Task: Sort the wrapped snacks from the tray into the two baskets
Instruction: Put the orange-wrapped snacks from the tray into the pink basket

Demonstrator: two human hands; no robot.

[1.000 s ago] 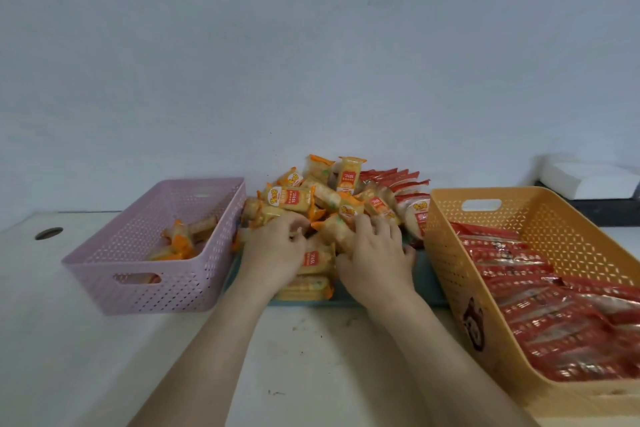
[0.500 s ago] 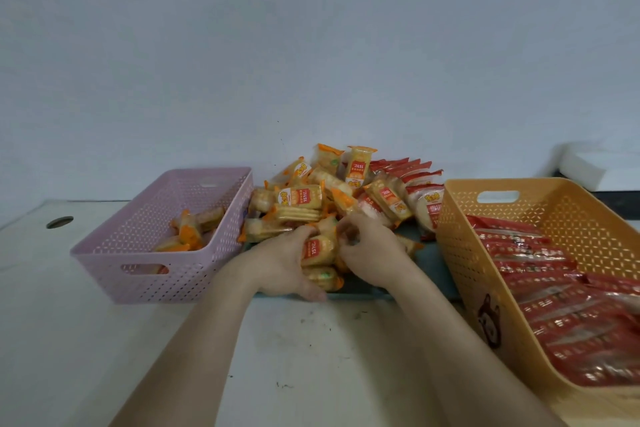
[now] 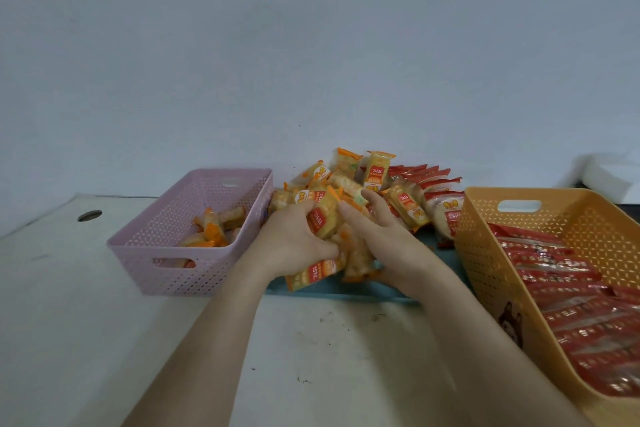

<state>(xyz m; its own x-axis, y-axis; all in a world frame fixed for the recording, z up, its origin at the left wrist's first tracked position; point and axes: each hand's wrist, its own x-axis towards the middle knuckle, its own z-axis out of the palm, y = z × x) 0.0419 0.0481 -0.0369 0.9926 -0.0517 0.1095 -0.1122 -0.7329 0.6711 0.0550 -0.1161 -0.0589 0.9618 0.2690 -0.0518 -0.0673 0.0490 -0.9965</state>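
1. Orange-wrapped snacks (image 3: 323, 222) are bunched between both hands, just above the teal tray (image 3: 346, 292).
2. The left hand (image 3: 294, 243) curls its fingers and thumb round the bunch. The right hand (image 3: 384, 236) presses against its other side with fingers nearly straight.
3. A heap of packets (image 3: 377, 177) lies at the back of the tray.
4. The pink basket (image 3: 180, 263), left of the tray, holds a few orange packets. The orange basket (image 3: 485, 274), on the right, holds red-wrapped snacks (image 3: 571, 315).
5. Everything rests on a pale surface (image 3: 329, 357).
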